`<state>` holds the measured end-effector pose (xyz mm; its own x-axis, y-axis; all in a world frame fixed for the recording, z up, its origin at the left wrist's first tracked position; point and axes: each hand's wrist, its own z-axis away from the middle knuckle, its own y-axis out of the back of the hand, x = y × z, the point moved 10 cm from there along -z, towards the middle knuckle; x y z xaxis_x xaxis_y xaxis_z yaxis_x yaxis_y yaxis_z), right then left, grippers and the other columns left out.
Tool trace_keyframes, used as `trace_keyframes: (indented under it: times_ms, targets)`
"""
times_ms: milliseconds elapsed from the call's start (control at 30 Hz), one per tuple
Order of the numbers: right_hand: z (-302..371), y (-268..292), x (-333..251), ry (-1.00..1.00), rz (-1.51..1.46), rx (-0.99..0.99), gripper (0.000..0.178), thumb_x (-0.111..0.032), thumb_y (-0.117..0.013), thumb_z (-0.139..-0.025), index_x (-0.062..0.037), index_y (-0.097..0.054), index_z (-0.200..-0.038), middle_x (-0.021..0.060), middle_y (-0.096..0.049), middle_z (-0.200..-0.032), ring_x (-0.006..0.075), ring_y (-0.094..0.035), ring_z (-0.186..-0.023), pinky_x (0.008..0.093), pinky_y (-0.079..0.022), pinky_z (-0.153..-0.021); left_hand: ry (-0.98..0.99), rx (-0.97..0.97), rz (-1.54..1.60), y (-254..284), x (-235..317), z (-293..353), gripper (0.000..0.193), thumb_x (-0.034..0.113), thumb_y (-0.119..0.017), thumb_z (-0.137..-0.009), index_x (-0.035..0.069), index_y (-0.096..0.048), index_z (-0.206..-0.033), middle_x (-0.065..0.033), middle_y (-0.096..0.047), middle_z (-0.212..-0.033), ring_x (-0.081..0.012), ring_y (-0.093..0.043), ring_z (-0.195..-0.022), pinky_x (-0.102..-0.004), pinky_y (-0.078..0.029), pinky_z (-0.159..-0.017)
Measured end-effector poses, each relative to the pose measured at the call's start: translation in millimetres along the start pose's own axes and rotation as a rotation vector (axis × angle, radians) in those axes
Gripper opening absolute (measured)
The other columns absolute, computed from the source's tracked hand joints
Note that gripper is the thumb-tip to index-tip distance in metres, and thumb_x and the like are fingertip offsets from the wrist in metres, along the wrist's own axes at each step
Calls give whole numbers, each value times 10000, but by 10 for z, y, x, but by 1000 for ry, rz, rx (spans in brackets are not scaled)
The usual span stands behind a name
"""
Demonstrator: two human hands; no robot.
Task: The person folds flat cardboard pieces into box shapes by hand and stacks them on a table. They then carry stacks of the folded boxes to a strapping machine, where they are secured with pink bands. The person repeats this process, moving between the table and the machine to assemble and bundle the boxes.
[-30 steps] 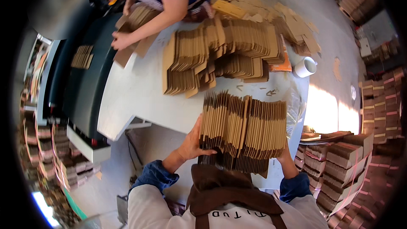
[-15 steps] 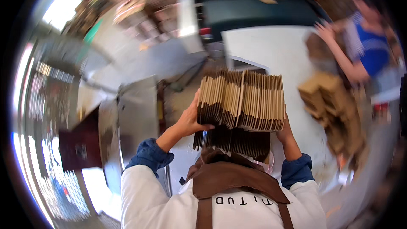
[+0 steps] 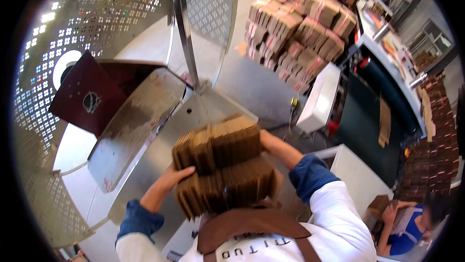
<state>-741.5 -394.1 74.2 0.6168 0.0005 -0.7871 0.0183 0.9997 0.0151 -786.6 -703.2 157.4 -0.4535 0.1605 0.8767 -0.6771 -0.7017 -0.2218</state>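
Between my hands is a thick stack of folded brown cardboard pieces [image 3: 218, 148], standing on edge in two packed rows. My left hand [image 3: 175, 177] presses its left end, thumb lying over the near row of edges. Around the far right end goes my right hand [image 3: 276, 145], its fingers partly hidden behind the cardboard. The stack is held in front of my brown apron [image 3: 252, 230], over a grey metal table [image 3: 220, 102]. Whether its underside touches the table, I cannot tell.
A dark red panel [image 3: 89, 95] and a slanted metal tray [image 3: 128, 126] lie left, near a perforated metal screen [image 3: 121, 10]. Strapped cardboard bundles [image 3: 310, 24] are piled far ahead. To the right runs a dark green conveyor belt [image 3: 363, 121]; a co-worker in blue [image 3: 407, 233] handles cardboard.
My view has swung left, away from the white table and the co-worker, toward the metal table and screen. The cardboard stack has come along, still between both hands.
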Motion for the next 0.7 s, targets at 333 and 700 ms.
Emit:
trace_keyframes:
  times_ms: [333,700]
  targets:
    - [-2849,-541,-107,-191,130,-547,694,-596,-311,-1004,-42,-481,-1387,141,-672,-1140,321,-664,-991,470,-545,-848,368,316,-145,1630,-323,-640,623,465,-684,-895,54,-572,-1350,-73,-571,-1364,-187,-574,-1183,-330,-446,-1011]
    - [-3174,-1040,-438,-138,693,-422,836,-739,-372,-918,20,-666,-1110,150,-661,-877,252,-607,-748,381,-498,-632,522,394,383,2124,-1869,-1117,565,419,-689,-905,29,-564,-1294,-63,-673,-1139,-161,-653,-1006,-333,-531,-871]
